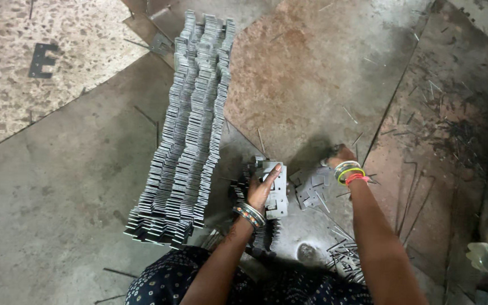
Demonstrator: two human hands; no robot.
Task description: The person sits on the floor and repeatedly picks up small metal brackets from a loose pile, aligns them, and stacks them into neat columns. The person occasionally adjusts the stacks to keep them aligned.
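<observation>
We press our flat, released left hand (262,189) square on the small plate stack (275,195) (right hand (340,155) state unclear).

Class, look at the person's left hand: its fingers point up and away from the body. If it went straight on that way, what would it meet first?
The left hand lies on a small stack of plates. Beyond its fingertips, probably bare rusty metal sheet; the long row of stacked plates stands off to its left.

Bare forearms, left hand (264,189) with multicoloured stacked bangles at lower centre, right hand (340,153) with white, yellow-green and red bangles at centre right, dark navy white-dotted garment along bottom edge
</observation>
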